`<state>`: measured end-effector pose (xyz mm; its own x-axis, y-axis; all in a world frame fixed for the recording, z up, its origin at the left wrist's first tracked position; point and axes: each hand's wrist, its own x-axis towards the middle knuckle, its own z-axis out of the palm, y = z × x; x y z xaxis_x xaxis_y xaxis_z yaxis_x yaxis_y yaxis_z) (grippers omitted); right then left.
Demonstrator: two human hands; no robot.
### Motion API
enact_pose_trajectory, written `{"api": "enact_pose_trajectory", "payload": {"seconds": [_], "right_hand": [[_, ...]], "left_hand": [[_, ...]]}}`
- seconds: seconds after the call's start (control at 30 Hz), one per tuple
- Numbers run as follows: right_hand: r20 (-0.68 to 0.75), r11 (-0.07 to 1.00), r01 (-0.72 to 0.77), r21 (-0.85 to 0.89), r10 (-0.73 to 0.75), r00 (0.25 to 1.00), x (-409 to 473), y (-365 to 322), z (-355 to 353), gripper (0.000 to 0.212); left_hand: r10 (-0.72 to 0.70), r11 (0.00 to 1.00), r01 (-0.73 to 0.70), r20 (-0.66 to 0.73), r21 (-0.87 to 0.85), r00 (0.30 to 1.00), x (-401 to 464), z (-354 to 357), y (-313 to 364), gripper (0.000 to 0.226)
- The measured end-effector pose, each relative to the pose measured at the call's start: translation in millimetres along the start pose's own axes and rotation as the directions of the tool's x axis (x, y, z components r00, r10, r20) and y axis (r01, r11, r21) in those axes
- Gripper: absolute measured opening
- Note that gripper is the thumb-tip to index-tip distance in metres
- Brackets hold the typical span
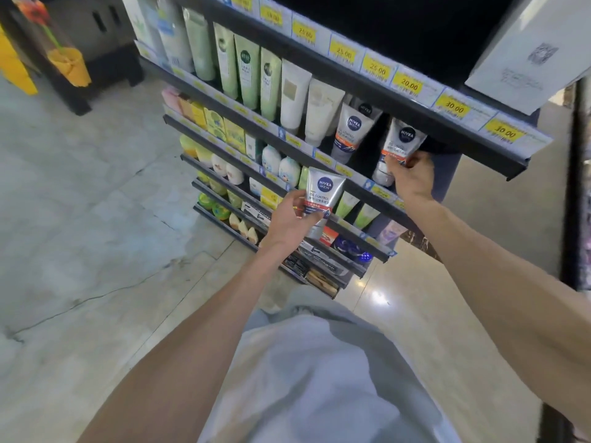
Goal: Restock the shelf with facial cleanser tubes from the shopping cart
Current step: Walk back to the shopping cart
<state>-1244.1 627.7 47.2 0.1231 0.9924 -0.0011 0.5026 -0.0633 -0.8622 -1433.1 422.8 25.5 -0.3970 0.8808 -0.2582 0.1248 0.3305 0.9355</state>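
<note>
1. Your grey shirt (319, 385) fills the lower centre of the head view; both bare forearms reach forward from it toward the shelf unit (377, 87).
2. Your left hand (292, 220) grips one Nivea Men tube (323, 199), fingers and thumb curled round its lower half. The tube stands upright, cap down, label facing you, in front of the lower shelf rails and not resting on any of them.
3. Your right hand (412, 177) pinches a second Nivea Men tube (399, 148) near its lower part. This tube tilts slightly and sits in the right end of the cleanser row, under the top rail.
4. Just left of that tube, two more tubes of the same brand (351, 129) stand on the same shelf, one behind the other.
5. Further left along the row stand white tubes (303, 103) and then green tubes (249, 68).
6. Yellow price tags (409, 84) line the rail above, reading 25.00, 20.00 and 30.00.
7. Shelves below carry small bottles and boxes; details are too blurred to name.
8. The shopping cart does not appear in this view.
9. Beyond the unit, at far left, a yellow object (68, 65) stands on the pale floor (80, 203).
</note>
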Motion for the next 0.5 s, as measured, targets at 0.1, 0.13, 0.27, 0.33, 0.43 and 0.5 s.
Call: {"api": "enact_pose_trajectory", "payload": {"seconds": [0.1, 0.13, 0.27, 0.33, 0.43, 0.5], "right_hand": [[0.013, 0.995, 0.055, -0.081, -0.054, 0.998, 4.5, 0.2, 10.0, 0.052], [0.002, 0.994, 0.067, -0.089, -0.068, 0.998, 6.1, 0.3, 12.9, 0.052], [-0.019, 0.992, 0.080, -0.101, -0.082, 0.996, 12.3, 0.7, 19.8, 0.055], [-0.031, 0.991, 0.088, -0.099, -0.091, 0.995, 15.2, 2.3, 23.3, 0.058], [-0.046, 0.991, 0.091, -0.099, -0.096, 0.994, 23.2, 1.4, 29.2, 0.062], [-0.061, 0.992, 0.083, -0.099, -0.090, 0.994, 31.9, 2.2, 33.8, 0.069]], "left_hand": [[0.003, 1.000, -0.003, -0.017, 0.000, 1.000, 2.1, -1.7, -2.2, 0.060], [0.004, 1.000, -0.004, -0.021, 0.004, 1.000, 2.6, -2.5, -3.6, 0.060], [0.015, 1.000, -0.014, -0.040, 0.016, 0.999, 4.4, -6.2, -6.6, 0.058], [0.017, 0.999, -0.016, -0.050, 0.029, 0.999, 5.2, -7.7, -5.6, 0.057], [0.024, 0.999, -0.021, -0.057, 0.047, 0.998, 7.8, -9.7, -6.5, 0.057], [0.031, 0.997, -0.027, -0.060, 0.066, 0.998, 9.3, -11.1, -6.6, 0.058]]}}
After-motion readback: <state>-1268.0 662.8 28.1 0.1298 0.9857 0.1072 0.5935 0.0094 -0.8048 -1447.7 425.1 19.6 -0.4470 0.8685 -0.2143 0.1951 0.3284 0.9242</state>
